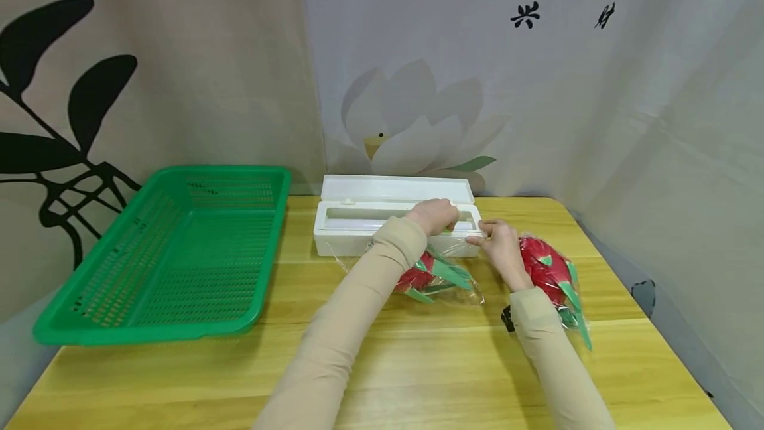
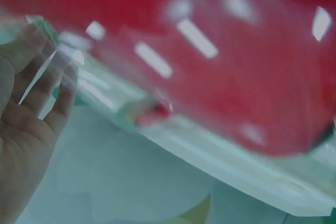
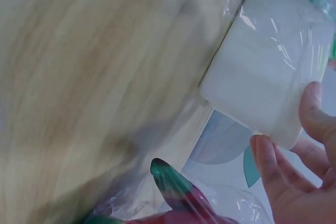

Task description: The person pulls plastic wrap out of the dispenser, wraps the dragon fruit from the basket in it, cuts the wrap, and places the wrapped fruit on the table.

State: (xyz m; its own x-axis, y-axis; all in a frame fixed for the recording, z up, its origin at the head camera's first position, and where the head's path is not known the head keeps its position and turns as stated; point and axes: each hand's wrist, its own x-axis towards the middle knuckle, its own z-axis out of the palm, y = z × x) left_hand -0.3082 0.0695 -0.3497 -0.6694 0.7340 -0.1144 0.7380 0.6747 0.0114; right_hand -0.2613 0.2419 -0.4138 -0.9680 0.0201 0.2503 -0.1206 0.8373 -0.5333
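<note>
A white cling film dispenser box (image 1: pixel 340 237) stands at the table's back with its lid raised. My left hand (image 1: pixel 436 216) bends over its front rail, thumb and fingertips pinching a small green slider (image 2: pixel 46 30) at the film edge. My right hand (image 1: pixel 501 247) grips the box's right end, thumb and fingers on its corner, as the right wrist view shows. Clear film (image 1: pixel 471 287) drapes from the box front over a red dragon fruit (image 1: pixel 416 276) with green tips, partly hidden by my left forearm. In the left wrist view this fruit fills the top, blurred.
A second dragon fruit (image 1: pixel 544 269), wrapped in clear film, lies right of my right wrist. A green plastic basket (image 1: pixel 256 297) stands at the table's left. A printed curtain (image 1: pixel 412 85) hangs right behind the box. The wooden table (image 1: pixel 453 377) ends at a slanted right edge.
</note>
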